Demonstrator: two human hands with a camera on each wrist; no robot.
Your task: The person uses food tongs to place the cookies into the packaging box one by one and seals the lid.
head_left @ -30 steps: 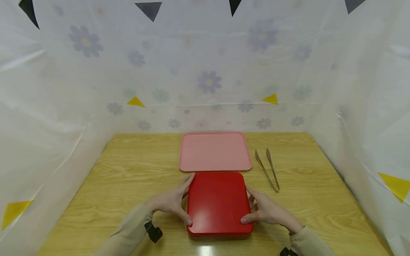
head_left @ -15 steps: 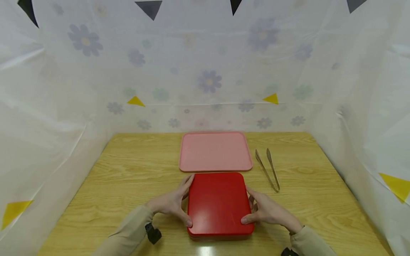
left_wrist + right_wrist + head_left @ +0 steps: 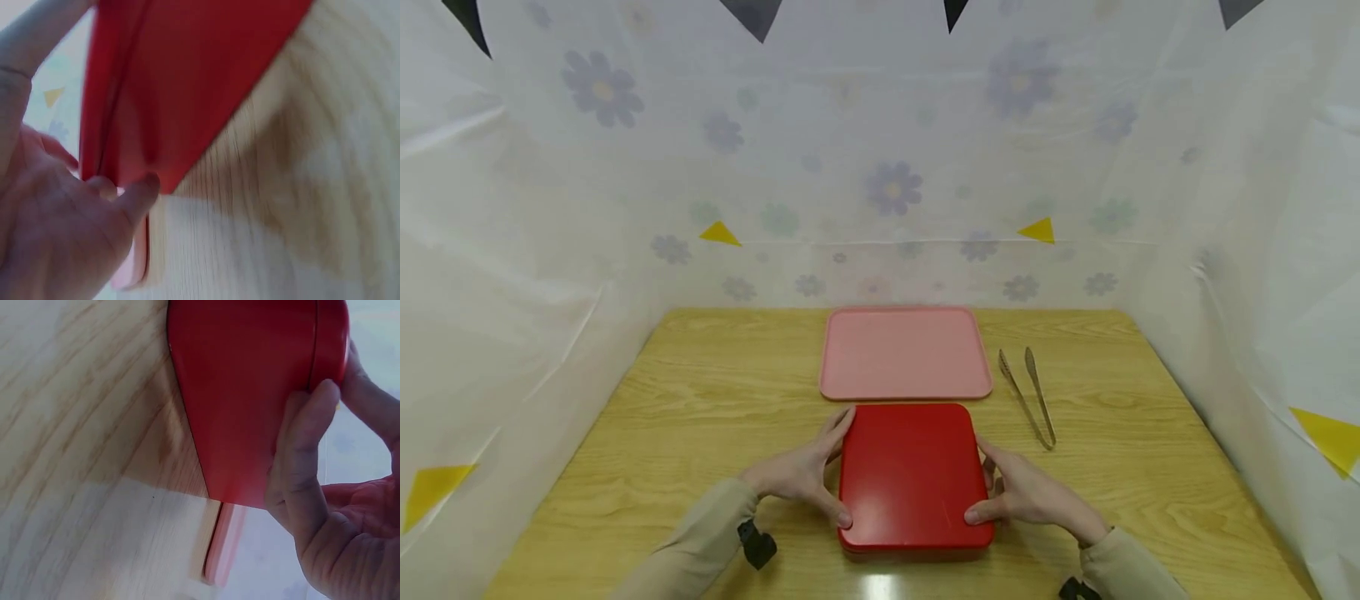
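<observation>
A red lidded box (image 3: pixel 910 483) with rounded corners sits on the table near its front edge, its lid on. My left hand (image 3: pixel 805 479) holds the box's left side, thumb by the near corner and index finger reaching the far corner. In the left wrist view, fingertips (image 3: pixel 144 187) touch the side wall below the lid seam. On the opposite side my right hand (image 3: pixel 1022 492) grips the box, thumb on top of the lid. Its curled fingers (image 3: pixel 303 444) lie against the wall, right at the lid seam. The box's contents are hidden.
Just behind the box lies a pink tray (image 3: pixel 906 354) with a raised rim. Metal tongs (image 3: pixel 1033 408) lie spread to its right on the wooden table (image 3: pixel 700 400). Pale flowered sheeting (image 3: pixel 887 125) closes off the back and both sides.
</observation>
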